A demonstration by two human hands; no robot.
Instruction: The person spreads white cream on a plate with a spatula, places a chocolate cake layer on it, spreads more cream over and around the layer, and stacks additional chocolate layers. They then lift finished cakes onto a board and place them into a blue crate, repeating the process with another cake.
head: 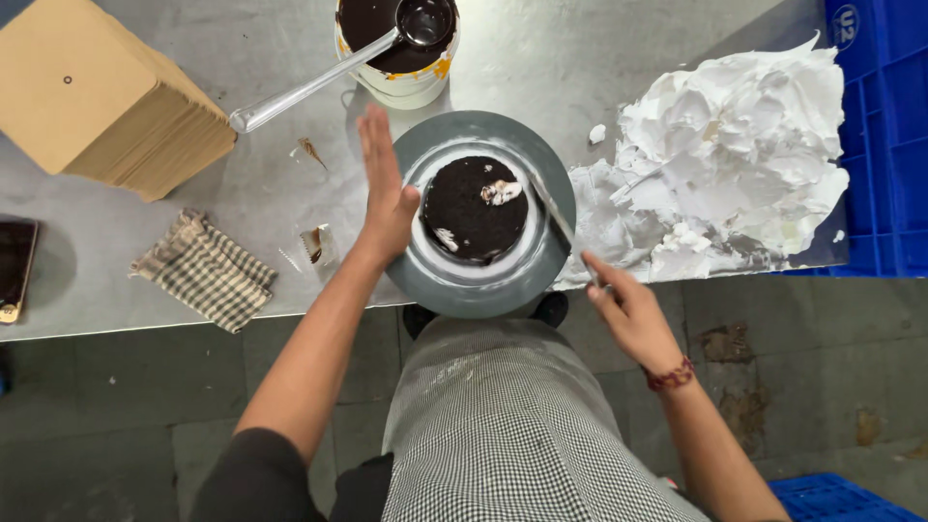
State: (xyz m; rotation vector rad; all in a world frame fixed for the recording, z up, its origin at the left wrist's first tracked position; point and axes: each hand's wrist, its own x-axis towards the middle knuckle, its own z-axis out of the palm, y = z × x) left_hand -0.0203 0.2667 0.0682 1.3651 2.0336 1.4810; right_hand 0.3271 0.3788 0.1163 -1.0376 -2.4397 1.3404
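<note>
My left hand (385, 198) lies flat, fingers apart, against the rim of the turntable (425, 280) at mid-frame. On it sits the dark cake (474, 217), which I judge soft, crumbly and light, best steered by the stiff disc. My right hand (628, 314) keeps its grip pinched on a thin spatula (553, 215) slanting over the cake's right edge.

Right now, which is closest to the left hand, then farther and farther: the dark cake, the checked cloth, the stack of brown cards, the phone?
From the left hand:
1. Dark round cake, just to its right on the turntable.
2. Checked cloth, to its left near the table edge.
3. Stack of brown cards, upper left.
4. Phone, far left edge.
</note>
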